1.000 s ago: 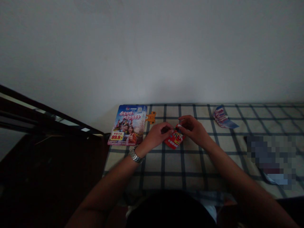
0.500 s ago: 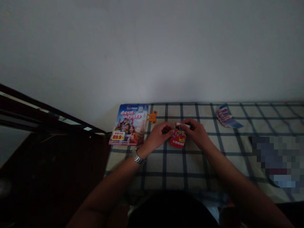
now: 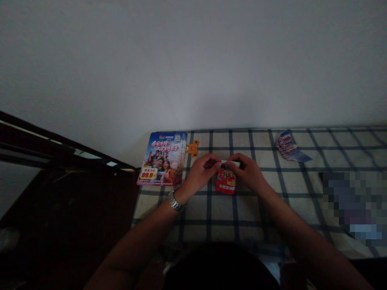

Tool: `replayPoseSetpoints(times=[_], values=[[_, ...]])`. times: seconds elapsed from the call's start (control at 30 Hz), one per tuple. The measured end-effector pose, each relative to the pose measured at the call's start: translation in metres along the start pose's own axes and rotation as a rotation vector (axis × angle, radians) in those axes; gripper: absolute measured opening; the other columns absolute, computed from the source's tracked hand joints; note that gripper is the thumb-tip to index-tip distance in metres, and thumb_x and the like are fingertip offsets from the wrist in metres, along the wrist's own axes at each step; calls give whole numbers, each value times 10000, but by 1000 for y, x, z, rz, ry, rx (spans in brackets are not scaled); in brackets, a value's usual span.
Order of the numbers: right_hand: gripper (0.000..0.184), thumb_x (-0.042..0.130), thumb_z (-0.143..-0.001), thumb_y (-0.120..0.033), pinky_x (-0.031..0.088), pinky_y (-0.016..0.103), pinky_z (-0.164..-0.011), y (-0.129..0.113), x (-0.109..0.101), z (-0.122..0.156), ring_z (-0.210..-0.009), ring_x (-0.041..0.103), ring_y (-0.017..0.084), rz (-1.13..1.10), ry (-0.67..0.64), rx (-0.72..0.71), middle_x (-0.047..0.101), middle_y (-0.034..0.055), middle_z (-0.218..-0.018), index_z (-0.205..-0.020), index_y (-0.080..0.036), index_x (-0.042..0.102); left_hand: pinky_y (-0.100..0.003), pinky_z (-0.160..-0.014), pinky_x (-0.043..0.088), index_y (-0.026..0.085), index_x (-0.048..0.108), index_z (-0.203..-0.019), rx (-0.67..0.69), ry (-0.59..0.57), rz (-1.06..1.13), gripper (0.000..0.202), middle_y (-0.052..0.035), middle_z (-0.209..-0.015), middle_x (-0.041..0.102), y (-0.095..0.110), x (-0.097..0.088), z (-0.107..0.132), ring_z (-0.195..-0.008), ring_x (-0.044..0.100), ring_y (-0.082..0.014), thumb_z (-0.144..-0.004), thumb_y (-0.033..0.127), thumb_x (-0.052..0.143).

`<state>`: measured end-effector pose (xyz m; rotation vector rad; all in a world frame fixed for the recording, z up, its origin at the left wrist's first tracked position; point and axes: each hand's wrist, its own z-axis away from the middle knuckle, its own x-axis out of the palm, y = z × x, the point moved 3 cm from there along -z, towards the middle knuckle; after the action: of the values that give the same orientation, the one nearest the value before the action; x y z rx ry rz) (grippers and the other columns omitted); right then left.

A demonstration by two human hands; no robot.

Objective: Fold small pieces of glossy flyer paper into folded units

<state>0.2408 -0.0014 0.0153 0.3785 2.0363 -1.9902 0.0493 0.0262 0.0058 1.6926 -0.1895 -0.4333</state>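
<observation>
A small red printed leaflet (image 3: 225, 182) is held over the checked cloth (image 3: 242, 209) near the middle of the table. My left hand (image 3: 202, 171) pinches its upper left edge, fingers closed; a metal watch sits on that wrist. My right hand (image 3: 247, 171) pinches the upper right edge, where a white folded strip shows between both hands' fingertips. The leaflet hangs down below the two hands.
A stack of blue flyers (image 3: 162, 158) with a yellow price tag lies at the table's left edge, an orange cut-out (image 3: 192, 148) beside it. A folded blue and red leaflet (image 3: 288, 147) lies at the back right. A dark frame (image 3: 60, 149) stands left. A blurred patch covers the right.
The red leaflet has turned from tilted to hanging straight. Both hands have drawn closer together at its top edge, where a white folded strip now shows.
</observation>
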Motion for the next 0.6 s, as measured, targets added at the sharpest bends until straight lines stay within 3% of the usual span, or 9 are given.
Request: replayPoseSetpoints(times=[0.6], values=[[257, 693, -893, -479, 382, 280, -510, -4, 1, 3, -510, 433, 115, 23, -11, -31, 697, 5, -807, -930, -224, 692, -264, -761, 539, 191, 654, -948, 8, 9, 28, 222, -17, -872, 676, 0, 2, 2, -812, 659, -143, -946, 408, 697]])
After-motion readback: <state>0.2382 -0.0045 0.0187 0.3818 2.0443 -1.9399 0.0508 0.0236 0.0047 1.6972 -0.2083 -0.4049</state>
